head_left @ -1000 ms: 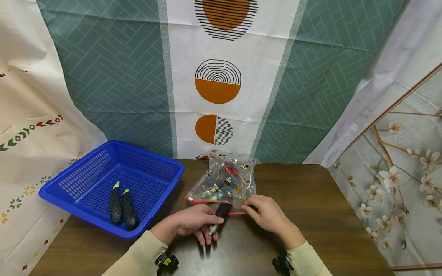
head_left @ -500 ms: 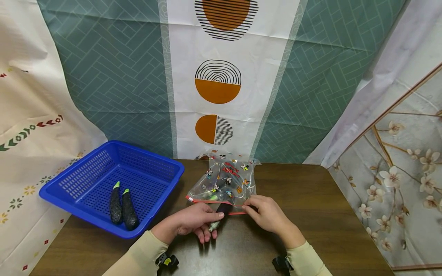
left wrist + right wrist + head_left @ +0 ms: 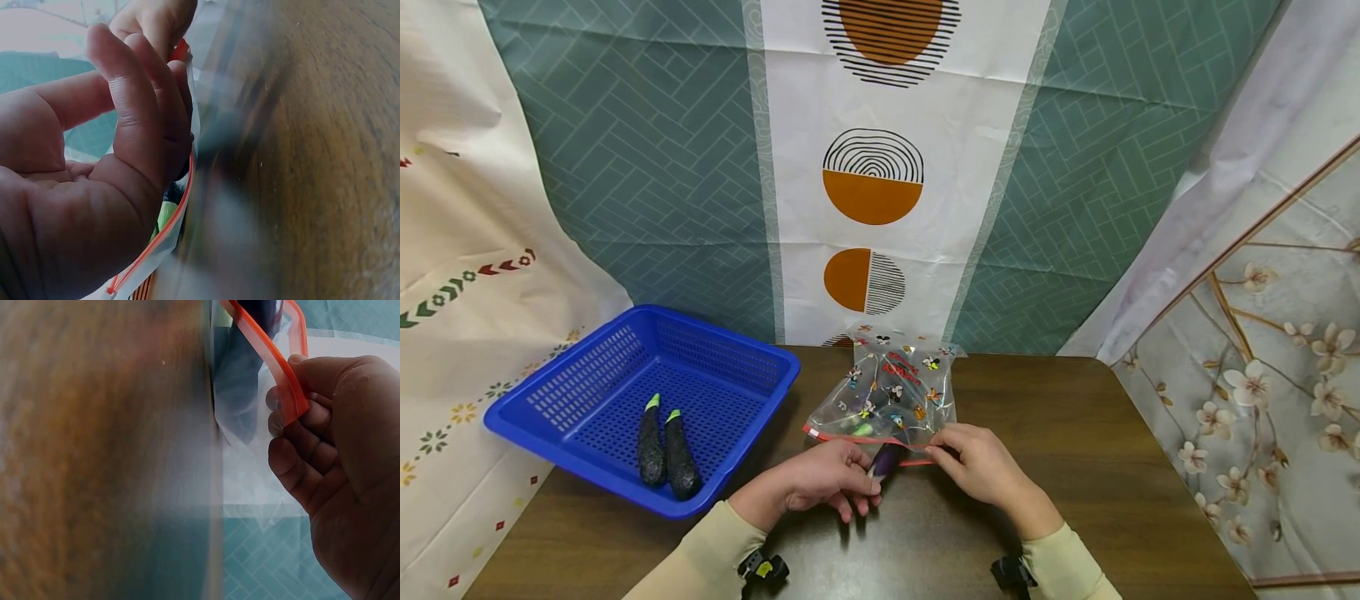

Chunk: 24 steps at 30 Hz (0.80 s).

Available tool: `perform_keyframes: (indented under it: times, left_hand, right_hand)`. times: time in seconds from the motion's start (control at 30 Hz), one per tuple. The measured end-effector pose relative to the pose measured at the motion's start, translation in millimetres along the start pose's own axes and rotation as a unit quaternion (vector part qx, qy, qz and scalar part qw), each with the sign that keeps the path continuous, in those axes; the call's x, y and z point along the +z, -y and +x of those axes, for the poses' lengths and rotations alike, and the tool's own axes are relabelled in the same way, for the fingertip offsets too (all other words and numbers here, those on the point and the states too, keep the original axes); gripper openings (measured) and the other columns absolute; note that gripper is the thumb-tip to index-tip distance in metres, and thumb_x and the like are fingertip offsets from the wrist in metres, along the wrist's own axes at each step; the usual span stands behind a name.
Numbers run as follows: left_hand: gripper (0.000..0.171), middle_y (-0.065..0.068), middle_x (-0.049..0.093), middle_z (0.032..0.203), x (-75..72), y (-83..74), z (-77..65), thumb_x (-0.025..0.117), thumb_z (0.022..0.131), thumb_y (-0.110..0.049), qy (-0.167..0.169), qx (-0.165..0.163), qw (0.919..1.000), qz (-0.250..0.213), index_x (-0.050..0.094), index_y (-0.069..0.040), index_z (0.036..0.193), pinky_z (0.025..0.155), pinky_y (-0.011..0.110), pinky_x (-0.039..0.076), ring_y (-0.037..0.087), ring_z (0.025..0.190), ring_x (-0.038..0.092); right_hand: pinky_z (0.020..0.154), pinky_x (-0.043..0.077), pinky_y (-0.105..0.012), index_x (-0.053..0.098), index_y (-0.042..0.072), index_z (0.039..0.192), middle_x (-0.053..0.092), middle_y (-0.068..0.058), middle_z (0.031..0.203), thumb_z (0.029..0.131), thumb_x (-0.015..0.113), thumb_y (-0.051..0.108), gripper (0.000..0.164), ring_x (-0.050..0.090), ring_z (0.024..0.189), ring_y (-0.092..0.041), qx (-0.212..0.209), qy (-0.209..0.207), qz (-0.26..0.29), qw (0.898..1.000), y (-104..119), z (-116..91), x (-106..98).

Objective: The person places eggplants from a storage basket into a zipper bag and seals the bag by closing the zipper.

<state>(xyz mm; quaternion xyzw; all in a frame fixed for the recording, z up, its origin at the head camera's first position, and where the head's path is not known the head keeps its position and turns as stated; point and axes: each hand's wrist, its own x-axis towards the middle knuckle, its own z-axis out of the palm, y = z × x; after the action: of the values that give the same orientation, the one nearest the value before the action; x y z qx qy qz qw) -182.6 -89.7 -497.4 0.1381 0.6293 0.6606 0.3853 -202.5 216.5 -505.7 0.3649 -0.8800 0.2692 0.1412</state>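
Note:
In the head view, my left hand (image 3: 823, 477) pinches the near end of a dark purple eggplant (image 3: 888, 460) between thumb and fingers. The eggplant's far part runs into the mouth of a clear zip bag (image 3: 895, 392) with cartoon prints. My right hand (image 3: 977, 462) pinches the right corner of the bag's red zip edge, as the right wrist view shows with the red strip (image 3: 275, 356) at the thumb. A light green piece (image 3: 165, 214) shows inside the bag mouth in the left wrist view. The left fingers partly hide the eggplant's near end.
A blue perforated basket (image 3: 760, 354) stands on the left of the brown wooden table (image 3: 1045, 417). Inside it lie two dark eggplants (image 3: 681, 458) with green tips. A patterned curtain (image 3: 662, 167) hangs behind the table's back edge.
The eggplant has slid deeper into the bag, pushed by my left hand, and its pale end is now mostly covered by the fingers. My right hand and the bag have hardly moved.

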Motion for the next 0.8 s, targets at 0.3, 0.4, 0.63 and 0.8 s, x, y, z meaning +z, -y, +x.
perform_keyframes:
  times: [0.3,0.4,0.63,0.8]
  left_hand:
    - [0.034,0.016,0.080,0.099,-0.1,-1.3,-0.6,0.068,0.103,-0.001,0.016,0.005,0.9998,-0.009,0.060,0.018,0.130,0.056,0.024,0.060,0.011,0.072,0.072]
    - [0.028,0.013,0.079,0.098,0.3,-1.8,-0.1,0.065,0.107,-0.002,0.016,0.008,0.9998,-0.005,0.061,0.018,0.127,0.056,0.024,0.060,0.011,0.072,0.070]
    - [0.023,0.009,0.076,0.090,1.1,-0.3,2.7,0.064,0.111,-0.007,0.004,0.010,0.9999,0.004,0.065,0.015,0.115,0.056,0.024,0.059,0.009,0.065,0.066]
    - [0.026,0.010,0.075,0.085,2.3,3.2,5.3,0.067,0.113,-0.017,-0.028,0.007,0.9994,0.021,0.069,0.007,0.104,0.054,0.025,0.058,0.008,0.059,0.064]
  right_hand:
    - [0.069,0.056,-0.029,0.078,0.023,0.096,0.066,0.017,0.087,0.101,0.084,0.016,0.010,0.058,0.075,0.000,0.003,-0.001,-0.007,1.000,0.8,-0.1,0.5]
    - [0.069,0.056,-0.029,0.078,0.023,0.096,0.067,0.017,0.087,0.101,0.085,0.016,0.011,0.058,0.076,0.000,0.001,-0.005,-0.007,1.000,0.8,0.2,1.0]
    - [0.070,0.057,-0.030,0.078,0.024,0.096,0.068,0.017,0.088,0.100,0.086,0.016,0.011,0.060,0.077,0.000,0.003,-0.008,-0.010,1.000,0.4,0.2,1.3]
    - [0.069,0.055,-0.029,0.078,0.024,0.096,0.065,0.019,0.086,0.101,0.085,0.017,0.011,0.058,0.075,0.000,0.001,-0.007,-0.006,1.000,0.6,0.3,0.9]
